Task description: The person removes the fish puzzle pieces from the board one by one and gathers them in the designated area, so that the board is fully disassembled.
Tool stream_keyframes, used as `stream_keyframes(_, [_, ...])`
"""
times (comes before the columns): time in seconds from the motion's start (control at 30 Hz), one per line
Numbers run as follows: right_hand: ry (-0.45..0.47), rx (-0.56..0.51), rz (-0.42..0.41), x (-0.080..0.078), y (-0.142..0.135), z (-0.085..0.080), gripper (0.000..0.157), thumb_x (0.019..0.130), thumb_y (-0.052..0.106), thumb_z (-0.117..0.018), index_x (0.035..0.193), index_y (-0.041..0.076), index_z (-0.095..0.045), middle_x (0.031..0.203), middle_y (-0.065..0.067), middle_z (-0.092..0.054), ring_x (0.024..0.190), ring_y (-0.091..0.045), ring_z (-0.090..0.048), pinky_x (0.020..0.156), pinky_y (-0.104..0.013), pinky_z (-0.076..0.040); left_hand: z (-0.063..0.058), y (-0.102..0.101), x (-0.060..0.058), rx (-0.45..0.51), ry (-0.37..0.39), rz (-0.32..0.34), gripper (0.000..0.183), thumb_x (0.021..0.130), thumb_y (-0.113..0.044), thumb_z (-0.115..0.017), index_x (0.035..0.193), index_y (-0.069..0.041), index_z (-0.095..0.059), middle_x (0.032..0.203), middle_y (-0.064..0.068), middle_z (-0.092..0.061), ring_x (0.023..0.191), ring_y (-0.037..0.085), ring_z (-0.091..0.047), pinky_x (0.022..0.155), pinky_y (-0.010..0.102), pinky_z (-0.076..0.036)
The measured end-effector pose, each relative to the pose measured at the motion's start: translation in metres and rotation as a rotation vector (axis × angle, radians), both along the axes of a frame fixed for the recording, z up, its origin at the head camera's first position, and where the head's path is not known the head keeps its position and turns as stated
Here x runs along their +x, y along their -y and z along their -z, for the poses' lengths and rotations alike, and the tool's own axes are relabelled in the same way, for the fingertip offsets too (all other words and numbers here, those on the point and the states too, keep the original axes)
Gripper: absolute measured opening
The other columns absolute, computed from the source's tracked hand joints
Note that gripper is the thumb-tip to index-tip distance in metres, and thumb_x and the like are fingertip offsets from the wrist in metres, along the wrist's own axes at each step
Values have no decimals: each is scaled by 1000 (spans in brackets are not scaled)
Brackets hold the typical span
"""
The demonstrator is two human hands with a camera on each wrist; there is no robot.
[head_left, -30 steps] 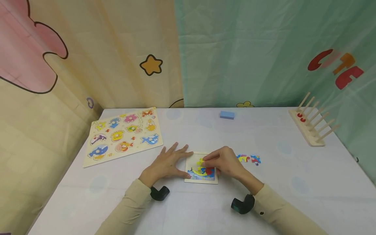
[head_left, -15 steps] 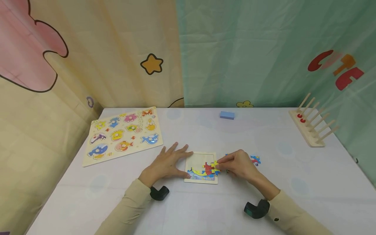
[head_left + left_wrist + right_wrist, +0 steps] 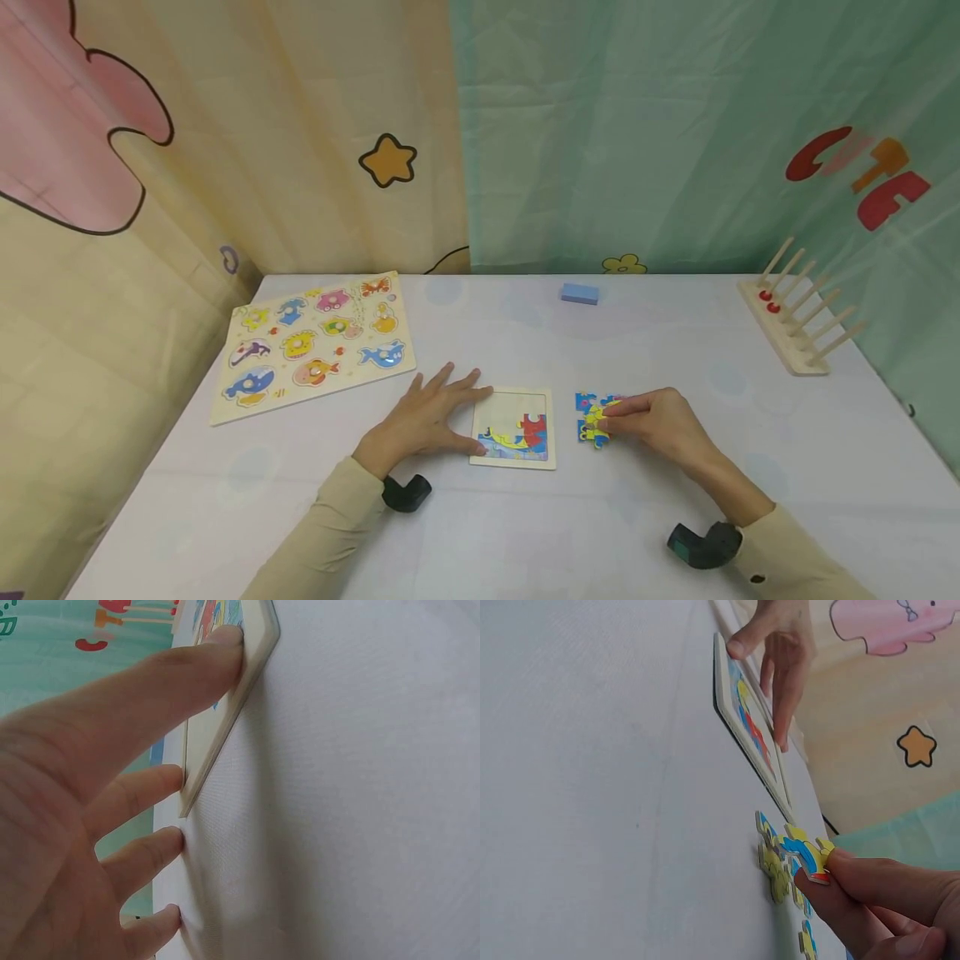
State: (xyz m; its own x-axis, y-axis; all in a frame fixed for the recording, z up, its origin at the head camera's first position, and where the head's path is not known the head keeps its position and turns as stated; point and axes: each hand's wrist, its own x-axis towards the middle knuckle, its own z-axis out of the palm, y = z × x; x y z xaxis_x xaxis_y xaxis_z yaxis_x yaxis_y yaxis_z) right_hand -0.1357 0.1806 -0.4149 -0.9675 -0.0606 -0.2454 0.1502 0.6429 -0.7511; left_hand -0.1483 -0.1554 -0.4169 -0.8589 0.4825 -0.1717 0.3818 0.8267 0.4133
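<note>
A small wooden jigsaw tray [image 3: 513, 402] lies mid-table, its lower part filled with blue, yellow and red pieces and its upper part bare wood. My left hand [image 3: 422, 418] is spread at its left side, the thumb resting on the lower left corner and the index fingertip at the upper left edge. To the right of the tray, my right hand [image 3: 667, 429] pinches a yellow and blue jigsaw piece [image 3: 801, 851] between thumb and finger. Several loose jigsaw pieces [image 3: 776, 876] lie close under and beside it; in the head view the hand hides some of them.
A large wooden board of sea-animal pieces [image 3: 315, 392] lies at the back left. A blue block [image 3: 580, 293] sits near the far edge. At the right stands a wooden peg rack [image 3: 787, 333] with red beads. Curtains [image 3: 637, 142] hang behind the table.
My right hand has moved right, from over the tray to the loose pieces, carrying a yellow piece away from the tray. The left hand has stayed in place.
</note>
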Motion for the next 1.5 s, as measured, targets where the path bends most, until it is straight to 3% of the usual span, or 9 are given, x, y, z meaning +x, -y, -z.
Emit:
stream_keyframes(0.13, [9,20,24,1,-11,0,37,73,36,-85,95,7,-79,101,-7,-70,70,-18,-49,48,-25,-37,0,0,0,1,7,-2,85,72,-55,-81,146,-28,-50,159,-2,-30,150,32,-10,115,65,-5])
stream_keyframes(0.4, [-3,68,23,4,-24,2,39,75,38,-84,96,5,-79,113,-15,-70,100,-27,-51,62,-27,-39,-2,-1,1,-5,8,-6,84,73,-55,-81,146,-28,-50,160,-2,-29,150,32,-9,116,64,-4])
stream_keyframes(0.67, [0,66,24,5,-24,3,34,75,34,-84,92,5,-79,100,-9,-70,85,-22,-48,55,-26,-37,-1,-1,1,-3,-1,-5,84,72,-54,-82,145,-28,-51,159,-2,-30,150,33,-10,115,65,-6])
stream_keyframes(1.07, [-71,183,-14,5,-23,-1,26,76,32,-83,88,10,-79,96,-8,-73,97,-26,-62,68,-30,-46,-1,0,2,9,6,-9,84,73,-54,-82,146,-28,-50,159,-3,-30,150,31,-9,116,64,-4])
stream_keyframes(1.5, [-87,279,4,6,-18,-1,24,75,34,-83,84,13,-78,87,-4,-72,87,-23,-61,61,-34,-41,-1,0,2,-7,-1,0,84,73,-55,-81,146,-28,-50,159,-2,-30,150,32,-11,116,64,-6])
